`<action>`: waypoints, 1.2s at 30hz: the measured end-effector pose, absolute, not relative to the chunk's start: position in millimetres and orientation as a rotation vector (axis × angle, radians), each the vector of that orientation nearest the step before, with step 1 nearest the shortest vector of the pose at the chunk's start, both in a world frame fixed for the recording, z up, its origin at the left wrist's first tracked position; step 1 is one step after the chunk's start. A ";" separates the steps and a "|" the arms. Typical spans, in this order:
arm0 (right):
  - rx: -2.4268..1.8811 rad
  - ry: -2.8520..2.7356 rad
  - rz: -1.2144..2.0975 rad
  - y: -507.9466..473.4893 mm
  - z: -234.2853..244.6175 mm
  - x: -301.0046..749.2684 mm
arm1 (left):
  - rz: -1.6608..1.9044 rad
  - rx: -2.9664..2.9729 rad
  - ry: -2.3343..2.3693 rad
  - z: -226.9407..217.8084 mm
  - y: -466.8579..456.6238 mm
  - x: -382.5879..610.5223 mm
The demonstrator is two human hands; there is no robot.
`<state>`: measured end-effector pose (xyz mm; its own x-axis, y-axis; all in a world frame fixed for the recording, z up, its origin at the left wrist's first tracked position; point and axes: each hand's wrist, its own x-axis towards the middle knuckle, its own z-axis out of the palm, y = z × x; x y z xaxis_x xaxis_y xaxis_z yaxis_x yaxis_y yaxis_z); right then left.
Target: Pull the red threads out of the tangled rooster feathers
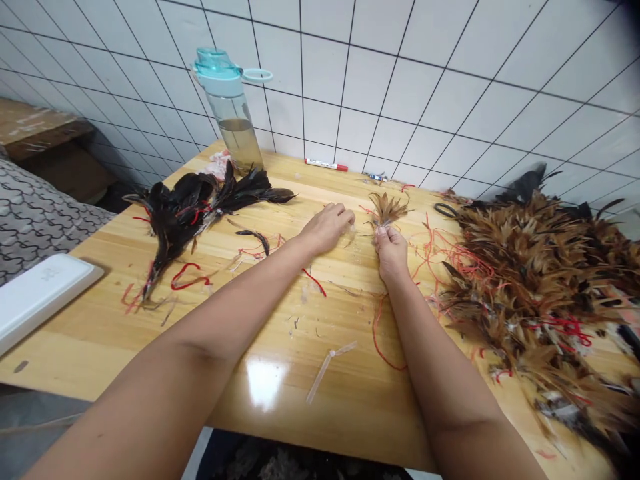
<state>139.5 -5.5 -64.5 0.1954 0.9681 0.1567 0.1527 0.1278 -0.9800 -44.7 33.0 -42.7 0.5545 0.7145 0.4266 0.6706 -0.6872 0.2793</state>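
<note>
My right hand (391, 252) is closed around the quill ends of a small bunch of brown feathers (387, 210), which fans upward from my fingers. My left hand (329, 225) rests on the wooden table (280, 373) just left of that bunch, fingers curled under, with pale wispy fluff at its fingertips. What it holds, if anything, I cannot make out. Red strings (435, 257) lie scattered around both hands.
A big heap of brown feathers (540, 280) covers the table's right side. A pile of black feathers (193, 207) lies at the left, with a water bottle (231, 110) behind it. A red-capped marker (326, 164) lies by the tiled wall. A white case (37, 293) sits at the left edge.
</note>
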 end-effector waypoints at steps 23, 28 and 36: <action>-1.315 -1.137 0.793 -6.6 -65.0 134.0 | 1.050 1.469 1.048 -29.3 26.3 -26.9; -1.342 -1.170 0.774 -7.5 -64.8 131.0 | 0.991 1.162 0.873 -24.9 13.0 -11.1; -1.377 -1.253 0.763 -9.1 -64.3 129.6 | 1.067 1.159 0.844 -30.8 13.3 -8.9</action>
